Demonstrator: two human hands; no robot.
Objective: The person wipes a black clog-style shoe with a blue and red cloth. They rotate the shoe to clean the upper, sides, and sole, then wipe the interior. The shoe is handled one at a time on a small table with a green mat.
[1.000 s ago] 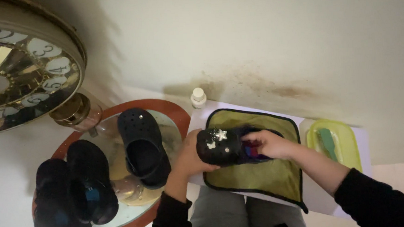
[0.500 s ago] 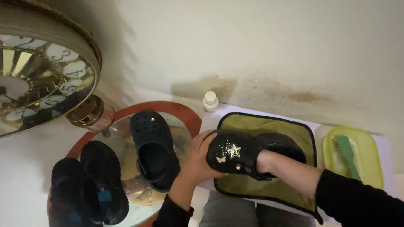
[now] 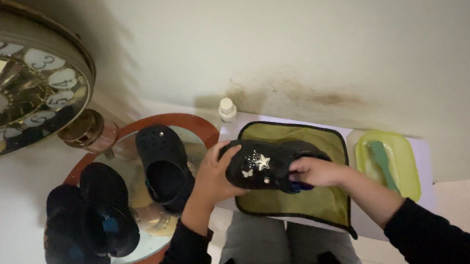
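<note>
Shoe point(image 3: 266, 167), a black clog with a silver star and small butterfly charms on its upper, is now lying across both hands over the olive-green cloth point(image 3: 303, 201); a second ago it was sitting lower on that cloth with a purple-blue item showing at the right fingers, and half a second ago it was tilting up toward the left. Left hand point(image 3: 216, 176) is cupping the toe end from the side, fingers curling under and thumb riding on top, so it is bearing the clog. Right hand point(image 3: 315, 171) is closing on the heel end, fingers bent tight around something dark blue point(image 3: 301, 186) pressed against the clog; what that item is cannot be made out. Judging from the turn, a different face of the clog is being brought up for the right hand to work on. Cloth is resting on a white sheet point(image 3: 424, 159) spread over the person's lap. Containers: a lime-green tray point(image 3: 404, 185) at the right is holding a teal brush-like tool point(image 3: 381, 159); a small white bottle point(image 3: 227, 110) with cap on is standing just beyond the cloth by the wall. Round red-rimmed mirror table point(image 3: 191, 123) at the left is carrying one black clog point(image 3: 164, 165) and a dark pair point(image 3: 90, 225) overlapping each other.
</note>
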